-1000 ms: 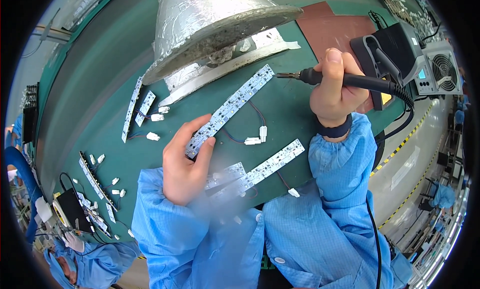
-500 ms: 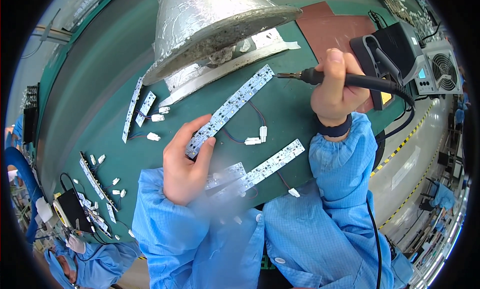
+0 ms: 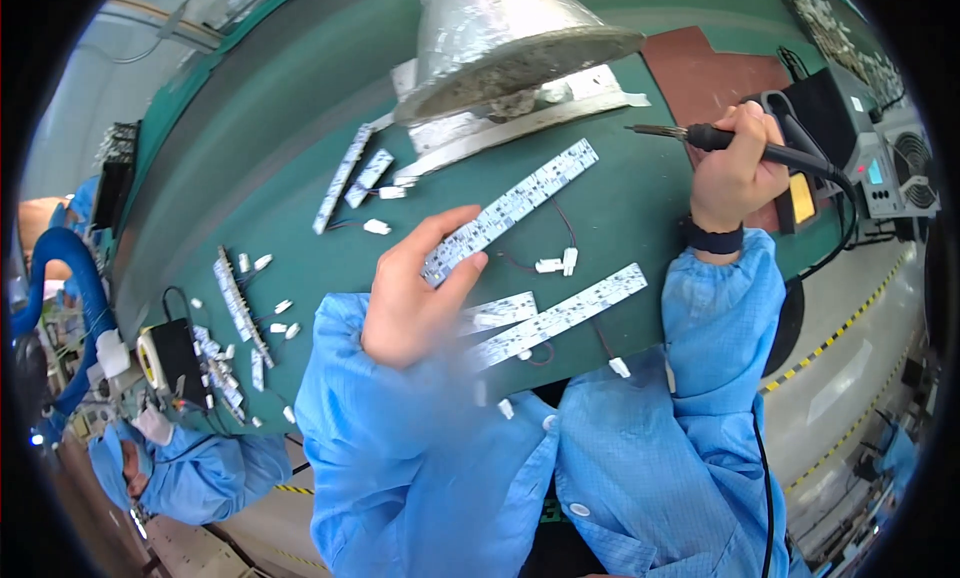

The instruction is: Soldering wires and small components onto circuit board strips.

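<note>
My left hand [image 3: 415, 293] pinches the near end of a long white circuit board strip [image 3: 520, 208] between thumb and fingers. The strip slants up to the right, dotted with small components. Thin wires from it run to white connectors [image 3: 569, 262] on the bench. In my right hand [image 3: 740, 173] is a soldering iron [image 3: 708, 138], gripped by its dark handle. Its tip points left, a short way off the far end of the strip and not touching it. Nearer me lie another long strip [image 3: 570, 313] and a shorter one [image 3: 505, 311], partly blurred.
A foil-covered extraction hood [image 3: 510, 48] stands at the back of the green bench. To the right are a soldering station [image 3: 875, 173], a yellow sponge [image 3: 802, 198] and a reddish-brown mat [image 3: 700, 68]. More strips [image 3: 342, 178] lie left; a co-worker [image 3: 200, 473] sits at lower left.
The iron's tip has drawn away from the strip's far end, to the right. The whole view has shifted, so the bench things appear further right. My left hand keeps its hold.
</note>
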Available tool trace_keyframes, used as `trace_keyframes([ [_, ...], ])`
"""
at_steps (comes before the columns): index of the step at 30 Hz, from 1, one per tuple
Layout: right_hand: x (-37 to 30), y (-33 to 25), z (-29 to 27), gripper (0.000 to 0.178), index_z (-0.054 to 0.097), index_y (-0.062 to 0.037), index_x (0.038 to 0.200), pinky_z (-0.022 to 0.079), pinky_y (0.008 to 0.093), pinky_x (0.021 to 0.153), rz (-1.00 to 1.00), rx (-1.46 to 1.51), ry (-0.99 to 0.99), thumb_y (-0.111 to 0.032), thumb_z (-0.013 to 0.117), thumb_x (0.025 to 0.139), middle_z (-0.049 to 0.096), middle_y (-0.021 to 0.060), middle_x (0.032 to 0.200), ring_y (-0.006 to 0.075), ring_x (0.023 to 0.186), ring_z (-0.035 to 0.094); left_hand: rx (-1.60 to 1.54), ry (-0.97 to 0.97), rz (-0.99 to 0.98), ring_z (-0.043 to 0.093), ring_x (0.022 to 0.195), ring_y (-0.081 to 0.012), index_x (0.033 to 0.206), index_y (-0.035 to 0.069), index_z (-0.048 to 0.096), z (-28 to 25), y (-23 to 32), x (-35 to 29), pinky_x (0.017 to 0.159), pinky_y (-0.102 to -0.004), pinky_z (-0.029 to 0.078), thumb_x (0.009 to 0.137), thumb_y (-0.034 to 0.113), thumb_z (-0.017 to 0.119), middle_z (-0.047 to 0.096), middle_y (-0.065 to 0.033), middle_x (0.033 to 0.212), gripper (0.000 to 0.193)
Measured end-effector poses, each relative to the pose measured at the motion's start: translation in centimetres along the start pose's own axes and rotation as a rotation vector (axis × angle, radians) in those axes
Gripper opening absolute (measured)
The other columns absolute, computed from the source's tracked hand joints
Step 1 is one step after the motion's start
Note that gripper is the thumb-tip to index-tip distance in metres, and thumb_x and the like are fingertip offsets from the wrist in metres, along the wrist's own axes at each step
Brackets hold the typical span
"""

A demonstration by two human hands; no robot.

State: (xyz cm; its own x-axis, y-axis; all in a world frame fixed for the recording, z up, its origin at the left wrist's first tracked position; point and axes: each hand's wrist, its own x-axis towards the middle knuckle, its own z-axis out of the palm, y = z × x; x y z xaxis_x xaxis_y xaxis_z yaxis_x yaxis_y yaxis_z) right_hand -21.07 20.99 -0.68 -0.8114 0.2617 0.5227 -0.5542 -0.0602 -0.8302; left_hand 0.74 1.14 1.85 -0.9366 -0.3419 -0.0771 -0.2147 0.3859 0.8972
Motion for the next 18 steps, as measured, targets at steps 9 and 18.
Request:
trace_keyframes([
  [9, 0.0, -0.4, -0.5, 0.03, 0.051, 0.0009, 0.065, 0.038, 0.0232, 0.056, 0.009, 0.024, -0.05, -0.013, 0.055, 0.092, 0.053, 0.004, 0.066, 0.01, 0.061, 0.047, -0.031, 0.314, -0.039, 0.055, 0.075, -0.0071, 0.123, -0.004, 0.058, -9.0, -0.6, -6.5, 0.065, -0.0209, 0.044, 0.087, 0.005, 0.062, 0.068, -0.0085, 0.099, 0.037],
  [18, -0.1, -0.2, -0.5, 0.031, 0.051, 0.0002, 0.065, 0.038, 0.0223, 0.056, 0.054, 0.026, -0.07, -0.013, 0.055, 0.093, 0.052, 0.0036, 0.066, 0.0091, 0.061, 0.047, 0.411, 0.529, 0.025, 0.056, 0.087, -0.0139, 0.121, 0.002, 0.06, -12.2, -9.6, -1.5, 0.077, -0.0272, 0.045, 0.093, 0.014, 0.06, 0.063, -0.0073, 0.104, 0.031],
])
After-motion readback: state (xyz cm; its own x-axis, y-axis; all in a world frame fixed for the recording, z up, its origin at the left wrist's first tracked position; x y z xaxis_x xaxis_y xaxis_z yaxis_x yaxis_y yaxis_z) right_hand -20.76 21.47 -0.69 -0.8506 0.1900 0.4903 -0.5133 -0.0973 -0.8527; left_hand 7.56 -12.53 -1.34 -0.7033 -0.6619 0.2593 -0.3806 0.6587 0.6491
